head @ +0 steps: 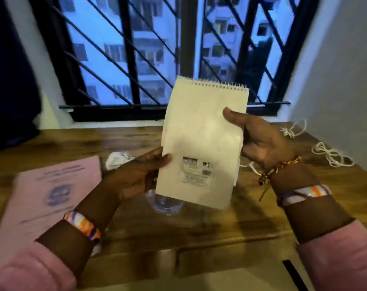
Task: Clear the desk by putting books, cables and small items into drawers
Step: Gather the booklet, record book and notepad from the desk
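Both hands hold a white notepad (201,143) up over the middle of the bench (220,223). The left hand (136,177) pinches its lower left edge. The right hand (260,141) grips its right edge. A pink book (46,196) lies at the left edge, and a white cord (331,153) near the right edge.

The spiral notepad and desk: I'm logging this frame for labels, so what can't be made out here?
- Head view: the label print on the spiral notepad is too small and blurred.
- The clear container is mostly hidden behind the notepad, held by the left hand and right hand.
- The pink booklet is motion-blurred, its text unreadable.
- The white cord ends cannot be traced.
- No drawer interior shows.
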A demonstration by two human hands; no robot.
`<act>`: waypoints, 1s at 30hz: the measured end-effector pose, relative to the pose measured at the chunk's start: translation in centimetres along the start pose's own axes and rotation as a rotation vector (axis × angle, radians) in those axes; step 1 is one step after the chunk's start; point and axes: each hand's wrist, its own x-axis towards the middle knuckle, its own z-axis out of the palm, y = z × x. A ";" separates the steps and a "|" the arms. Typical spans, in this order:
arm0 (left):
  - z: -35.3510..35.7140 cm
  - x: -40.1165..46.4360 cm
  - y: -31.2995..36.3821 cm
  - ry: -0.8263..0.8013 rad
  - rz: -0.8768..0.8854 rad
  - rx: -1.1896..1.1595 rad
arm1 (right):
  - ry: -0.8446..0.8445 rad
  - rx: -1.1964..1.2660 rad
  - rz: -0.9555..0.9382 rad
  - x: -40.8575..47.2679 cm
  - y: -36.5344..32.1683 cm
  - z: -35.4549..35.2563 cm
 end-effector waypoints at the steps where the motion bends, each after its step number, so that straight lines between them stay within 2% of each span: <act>1: -1.0 -1.2 0.9 0.065 0.071 0.012 | -0.043 -0.025 -0.015 0.1 0.1 2.5; 5: -5.5 -5.5 3.0 0.402 0.350 0.279 | -0.189 -0.030 -0.130 0.8 0.8 10.6; 7: -7.9 -7.9 3.6 0.573 0.500 0.302 | -0.250 -0.008 -0.149 1.5 1.6 14.0; 9: -9.7 -10.1 4.1 0.618 0.576 0.276 | -0.300 0.030 -0.124 2.5 2.7 17.0; 11: -11.6 -12.3 4.0 0.554 0.529 0.230 | -0.337 0.052 -0.070 3.5 4.3 20.1; 13: -13.4 -13.9 3.3 0.593 0.463 0.173 | -0.345 0.070 -0.028 4.4 6.1 22.9; 16: -16.0 -15.7 1.3 0.845 0.350 -0.028 | -0.327 -0.010 -0.019 6.2 9.9 25.4; 18: -17.4 -16.2 -0.4 0.996 0.275 -0.136 | -0.361 -0.200 0.117 6.5 13.9 25.6; 20: -19.1 -16.6 -2.0 1.188 0.141 -0.024 | -0.405 -0.474 0.231 6.6 18.6 25.2; 22: -19.9 -16.3 -3.8 1.280 -0.054 0.156 | -0.358 -0.641 0.237 6.7 22.0 24.0; 24: -20.1 -16.5 -5.1 1.274 -0.214 0.280 | -0.316 -0.670 0.279 6.7 24.5 23.3; 25: -20.2 -16.6 -5.7 1.251 -0.242 0.314 | -0.314 -0.642 0.310 6.8 25.5 23.1; 28: -20.3 -16.8 -6.1 1.130 -0.178 0.309 | -0.300 -0.612 0.298 7.8 27.4 22.9; 30: -20.4 -17.3 -5.7 1.064 -0.148 0.395 | -0.325 -0.682 0.235 8.6 27.9 23.2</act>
